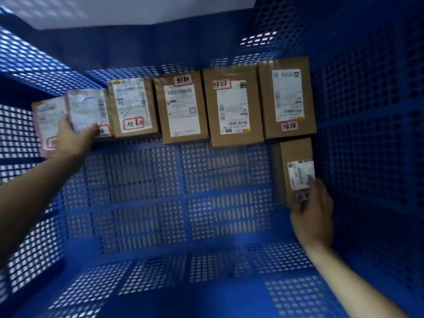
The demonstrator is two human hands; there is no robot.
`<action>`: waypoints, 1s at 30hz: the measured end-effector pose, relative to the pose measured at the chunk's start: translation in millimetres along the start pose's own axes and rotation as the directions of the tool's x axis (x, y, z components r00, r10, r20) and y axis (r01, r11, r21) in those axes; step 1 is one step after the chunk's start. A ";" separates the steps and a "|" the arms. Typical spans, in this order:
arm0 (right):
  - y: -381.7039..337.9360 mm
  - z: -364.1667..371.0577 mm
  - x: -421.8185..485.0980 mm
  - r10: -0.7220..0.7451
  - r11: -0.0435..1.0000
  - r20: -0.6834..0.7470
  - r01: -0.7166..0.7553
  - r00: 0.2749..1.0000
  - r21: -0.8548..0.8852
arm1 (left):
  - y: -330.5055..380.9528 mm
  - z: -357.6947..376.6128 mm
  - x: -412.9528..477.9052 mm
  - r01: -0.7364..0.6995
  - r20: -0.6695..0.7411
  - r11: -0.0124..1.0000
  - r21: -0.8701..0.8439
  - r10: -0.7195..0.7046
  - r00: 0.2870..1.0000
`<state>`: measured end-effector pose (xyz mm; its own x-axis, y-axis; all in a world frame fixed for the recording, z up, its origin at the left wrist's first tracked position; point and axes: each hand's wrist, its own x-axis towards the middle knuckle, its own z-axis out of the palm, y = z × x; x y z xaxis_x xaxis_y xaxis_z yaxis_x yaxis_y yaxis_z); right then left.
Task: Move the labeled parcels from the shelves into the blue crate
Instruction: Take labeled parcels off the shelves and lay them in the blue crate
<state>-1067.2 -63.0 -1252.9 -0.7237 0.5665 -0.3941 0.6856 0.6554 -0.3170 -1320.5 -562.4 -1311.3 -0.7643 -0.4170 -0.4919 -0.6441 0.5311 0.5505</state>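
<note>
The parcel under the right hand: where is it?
Head view: the parcel lies on the crate floor by the right wall, just in front of the row's rightmost box, right hand on its near end.

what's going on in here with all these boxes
A person is packing labeled parcels into a blue crate. Six of them stand in a row of parcels along the far wall. The left hand holds a pale parcel near the left end of that row. The right hand grips a brown box by the right wall, in front of the row. Much of the crate floor is still bare.
</note>
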 end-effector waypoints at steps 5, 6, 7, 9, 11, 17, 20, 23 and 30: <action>-5.6 7.2 -14.6 -0.022 0.959 0.371 0.124 0.928 -0.255 | 37.7 3.6 -58.6 0.040 0.127 0.999 -0.009 -0.039 0.991; -7.2 5.9 -13.3 0.008 0.957 0.405 0.111 0.914 -0.269 | 33.8 3.5 -53.6 0.071 0.149 0.997 -0.003 -0.070 0.986; -8.1 4.5 -11.2 0.012 0.957 0.417 0.110 0.909 -0.267 | 33.3 3.7 -47.2 0.090 0.157 0.996 -0.012 -0.087 0.984; -10.4 2.8 -7.3 -0.017 0.959 0.417 0.133 0.909 -0.250 | 44.4 4.9 -38.8 0.085 0.181 0.996 0.011 -0.086 0.980; -12.0 2.7 -4.9 -0.023 0.958 0.415 0.139 0.909 -0.250 | 53.3 9.6 -23.3 0.093 0.188 0.995 0.023 -0.096 0.977; -16.7 -3.3 -6.3 -0.014 0.956 0.413 0.133 0.910 -0.260 | 70.1 13.3 -8.9 0.129 0.128 0.981 0.145 -0.148 0.981; -33.2 -16.6 -8.9 0.009 0.950 0.421 0.124 0.907 -0.286 | 71.8 8.1 -34.1 0.038 0.074 0.978 0.206 -0.055 0.996; -66.0 -42.0 -18.4 -0.029 0.949 0.395 0.150 0.918 -0.279 | 88.8 -1.2 -82.4 -0.084 0.143 0.973 0.215 0.054 0.988; -178.4 -157.0 -60.2 -0.181 0.954 0.347 0.249 0.920 -0.164 | 160.4 -51.6 -232.8 -0.377 0.368 0.864 0.334 0.249 0.896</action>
<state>-1158.3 -135.5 -1037.1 -0.7627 0.2299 -0.6046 0.4612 0.8486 -0.2591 -1247.5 -418.2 -1073.6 -0.8334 0.0300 -0.5518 -0.2577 0.8622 0.4362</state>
